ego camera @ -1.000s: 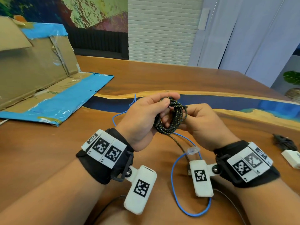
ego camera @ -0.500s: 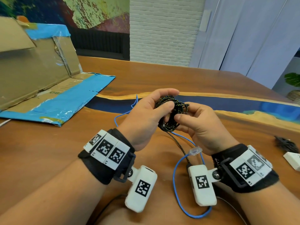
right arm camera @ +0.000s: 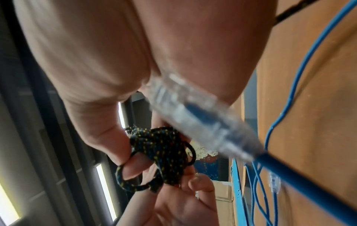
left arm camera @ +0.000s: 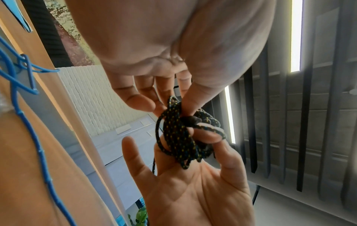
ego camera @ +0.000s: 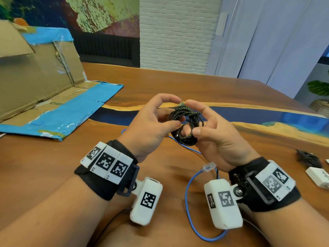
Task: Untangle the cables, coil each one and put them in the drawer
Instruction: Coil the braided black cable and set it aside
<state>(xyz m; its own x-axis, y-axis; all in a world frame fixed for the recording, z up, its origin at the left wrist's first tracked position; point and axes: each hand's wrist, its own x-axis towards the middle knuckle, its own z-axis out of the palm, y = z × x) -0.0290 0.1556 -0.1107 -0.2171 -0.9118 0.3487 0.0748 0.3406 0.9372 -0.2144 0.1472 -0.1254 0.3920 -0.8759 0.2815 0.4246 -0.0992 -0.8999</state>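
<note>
A black braided cable with yellow flecks is wound into a small coil held above the table between both hands. My left hand pinches the coil's left side between thumb and fingers. My right hand grips the right side, with a finger poking through the loop. Both index fingertips meet above the coil. A blue network cable lies loose on the wooden table under my wrists, its clear plug near the right wrist and blurred close to the lens in the right wrist view.
An opened cardboard box with blue tape lies at the back left, its flap flat on the table. At the right edge sit a bundle of black cable and a white adapter. A potted plant stands beyond the far right corner.
Both hands have shifted their grip on the coil, and the index fingers now meet over it. The black strand that trailed down to the table no longer hangs below the coil.
</note>
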